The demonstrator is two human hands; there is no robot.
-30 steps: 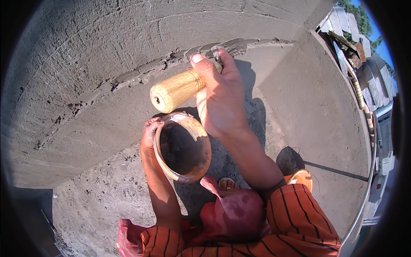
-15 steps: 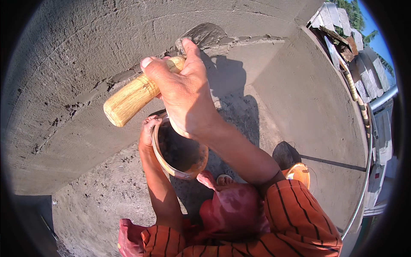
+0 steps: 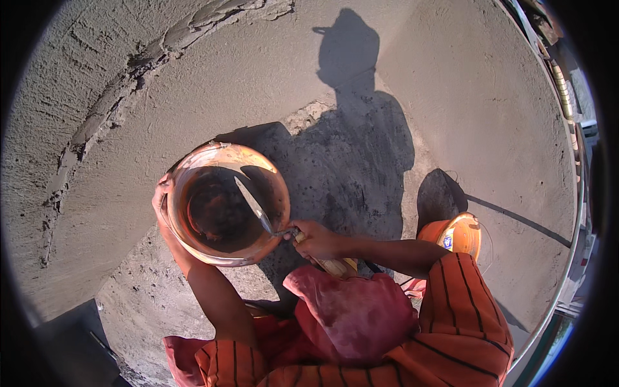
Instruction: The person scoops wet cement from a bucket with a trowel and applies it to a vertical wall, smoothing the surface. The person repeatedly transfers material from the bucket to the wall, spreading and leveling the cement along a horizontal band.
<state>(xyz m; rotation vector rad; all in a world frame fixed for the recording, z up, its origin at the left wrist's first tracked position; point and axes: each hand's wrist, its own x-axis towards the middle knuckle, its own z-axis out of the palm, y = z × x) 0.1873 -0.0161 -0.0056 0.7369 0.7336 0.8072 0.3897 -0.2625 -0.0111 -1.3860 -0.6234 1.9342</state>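
A: In the head view, where does the bowl lie from the hands?

B: The orange bowl (image 3: 224,203) sits left of centre in the frame. The left hand (image 3: 162,201) is curled round its left rim, fingers closed on the edge, carrying it from that side. The right hand (image 3: 316,240) is just off the bowl's lower right rim, fist closed round the wooden handle (image 3: 335,264) of a trowel (image 3: 255,208).

A: And how does the trowel run?

B: Its long axis goes diagonally: the handle points toward the lower right of the frame, and the narrow metal blade reaches up and to the left, over the rim and into the bowl's hollow. The tip hangs above the dark inside; whether it touches what is in there, I cannot tell.

A: Which hand is nearer the bowl?

B: The left hand is on it. The right hand is beside the rim, joined to the bowl only through the blade.

A: Counts?

B: One bowl, one trowel, two hands. There is also one orange bucket (image 3: 459,233) at the centre right, well apart from the bowl, past the right forearm.

A: What lies around them?

B: Grey cement wall (image 3: 97,84) fills the upper left, with a rough ridge of fresh mortar (image 3: 116,97) curving across it. The person's shadow (image 3: 361,142) falls across the upper middle. A reddish cloth (image 3: 348,316) and striped orange clothing (image 3: 451,322) lie along the lower edge.
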